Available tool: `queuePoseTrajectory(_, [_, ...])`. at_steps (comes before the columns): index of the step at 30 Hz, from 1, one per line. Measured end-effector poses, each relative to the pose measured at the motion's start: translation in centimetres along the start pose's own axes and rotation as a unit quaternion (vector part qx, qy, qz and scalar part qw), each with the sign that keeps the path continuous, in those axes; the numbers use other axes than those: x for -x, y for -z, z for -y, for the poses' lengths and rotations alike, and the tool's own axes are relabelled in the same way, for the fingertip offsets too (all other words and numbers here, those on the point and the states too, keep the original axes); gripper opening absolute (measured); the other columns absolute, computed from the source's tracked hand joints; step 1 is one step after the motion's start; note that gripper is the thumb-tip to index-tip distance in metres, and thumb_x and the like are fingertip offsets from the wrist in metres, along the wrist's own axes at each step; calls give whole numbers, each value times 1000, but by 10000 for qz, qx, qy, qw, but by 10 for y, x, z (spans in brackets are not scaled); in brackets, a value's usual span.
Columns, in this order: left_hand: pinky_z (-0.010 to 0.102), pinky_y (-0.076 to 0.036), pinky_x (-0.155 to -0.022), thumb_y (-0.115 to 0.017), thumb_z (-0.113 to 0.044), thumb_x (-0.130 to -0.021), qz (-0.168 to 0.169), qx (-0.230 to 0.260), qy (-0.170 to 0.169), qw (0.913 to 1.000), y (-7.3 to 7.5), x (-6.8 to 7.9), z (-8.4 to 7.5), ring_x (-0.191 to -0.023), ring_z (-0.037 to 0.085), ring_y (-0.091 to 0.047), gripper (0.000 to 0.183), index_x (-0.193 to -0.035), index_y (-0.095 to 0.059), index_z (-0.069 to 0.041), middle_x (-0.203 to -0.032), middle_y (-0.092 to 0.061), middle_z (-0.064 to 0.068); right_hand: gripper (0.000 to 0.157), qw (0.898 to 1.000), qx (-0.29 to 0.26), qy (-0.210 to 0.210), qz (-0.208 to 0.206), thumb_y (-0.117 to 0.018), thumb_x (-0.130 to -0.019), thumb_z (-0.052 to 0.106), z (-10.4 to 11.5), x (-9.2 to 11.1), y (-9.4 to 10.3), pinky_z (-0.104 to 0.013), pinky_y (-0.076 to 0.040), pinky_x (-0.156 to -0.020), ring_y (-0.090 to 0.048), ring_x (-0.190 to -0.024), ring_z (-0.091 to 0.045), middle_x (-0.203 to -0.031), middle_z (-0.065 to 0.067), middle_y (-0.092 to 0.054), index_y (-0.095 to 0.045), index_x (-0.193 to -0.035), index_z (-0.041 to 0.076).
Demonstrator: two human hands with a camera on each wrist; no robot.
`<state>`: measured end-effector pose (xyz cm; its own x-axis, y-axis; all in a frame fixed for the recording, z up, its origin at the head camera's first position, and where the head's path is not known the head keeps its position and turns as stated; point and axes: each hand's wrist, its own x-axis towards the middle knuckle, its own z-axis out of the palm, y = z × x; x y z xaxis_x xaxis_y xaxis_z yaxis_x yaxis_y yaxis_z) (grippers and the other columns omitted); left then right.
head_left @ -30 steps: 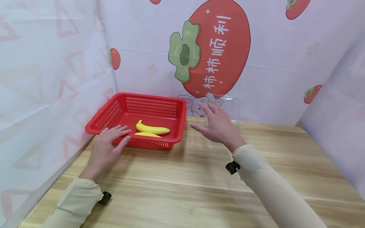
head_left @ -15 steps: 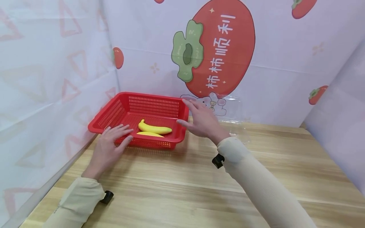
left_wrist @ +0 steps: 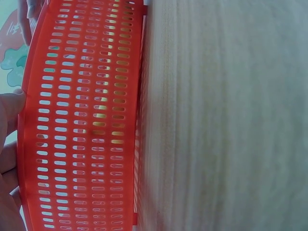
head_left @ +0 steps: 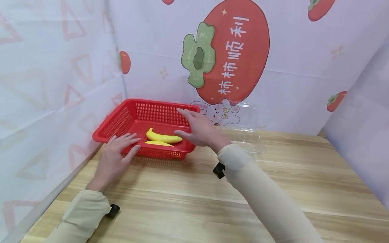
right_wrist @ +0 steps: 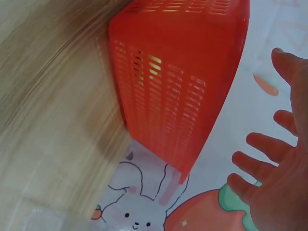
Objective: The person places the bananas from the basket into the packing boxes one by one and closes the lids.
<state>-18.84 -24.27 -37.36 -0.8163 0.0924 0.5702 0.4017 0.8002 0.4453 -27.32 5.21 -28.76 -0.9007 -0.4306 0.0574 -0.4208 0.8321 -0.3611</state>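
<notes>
Two yellow bananas lie in a red plastic basket (head_left: 165,113); the back banana (head_left: 164,137) shows whole, while the basket's front rim hides most of the front banana (head_left: 158,143). My left hand (head_left: 113,158) rests at the basket's front left rim, fingers over the edge, holding nothing. In the left wrist view its fingertips meet the rim of the slotted basket wall (left_wrist: 82,115). Over the basket's right rim hangs my right hand (head_left: 202,131), fingers spread and nothing in them. The right wrist view shows that hand (right_wrist: 274,163) apart from the basket's side wall (right_wrist: 168,96).
A clear plastic container (head_left: 243,135) stands behind and right of my right hand, its lid raised against the back wall. The wooden table (head_left: 188,202) runs forward to me. Printed cloth walls (head_left: 297,94) close off the back and both sides.
My right hand has moved left, from in front of the clear container to over the basket's right rim. The left hand and the bananas have stayed in place.
</notes>
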Motion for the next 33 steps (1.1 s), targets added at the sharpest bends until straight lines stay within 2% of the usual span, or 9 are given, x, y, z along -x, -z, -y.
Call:
queuePoseTrajectory(6, [65, -27, -131, -78, -19, -97, -9, 21, -15, 10000, -1, 0, 1, -142, 44, -57, 39, -135, -73, -11, -144, -68, 18, 94, 9997, -227, 89, 62, -77, -92, 54, 8, -5, -6, -64, -51, -114, -37, -157, -28, -172, -1, -37, -22, -168, 43])
queuePoseTrajectory(20, [65, -26, -130, -77, -18, -97, 35, -54, 50, 10000, 0, 2, -2, -143, 45, -56, 39, -135, -73, -11, -146, -67, 19, 95, 9991, -266, 308, 88, -77, -92, 55, 28, -15, -17, -60, -52, -115, -38, -157, -27, -172, -1, -38, -22, -168, 43])
queuePoseTrajectory(27, [64, -24, -132, -77, -19, -97, 72, -51, 55, 9999, 1, 2, -3, -143, 46, -55, 40, -136, -72, -11, -147, -66, 20, 94, 9989, -272, 364, 86, -76, -92, 56, 36, -16, -21, -62, -51, -115, -39, -158, -29, -172, -1, -38, -23, -168, 42])
queuePoseTrajectory(33, [66, -25, -131, -77, -21, -98, 100, -34, 89, 9999, 1, 2, -2, -144, 45, -54, 41, -137, -71, -11, -147, -65, 20, 94, 9987, -240, 443, 107, -76, -93, 55, 41, -19, -26, -58, -51, -117, -41, -157, -27, -172, 1, -39, -22, -169, 41])
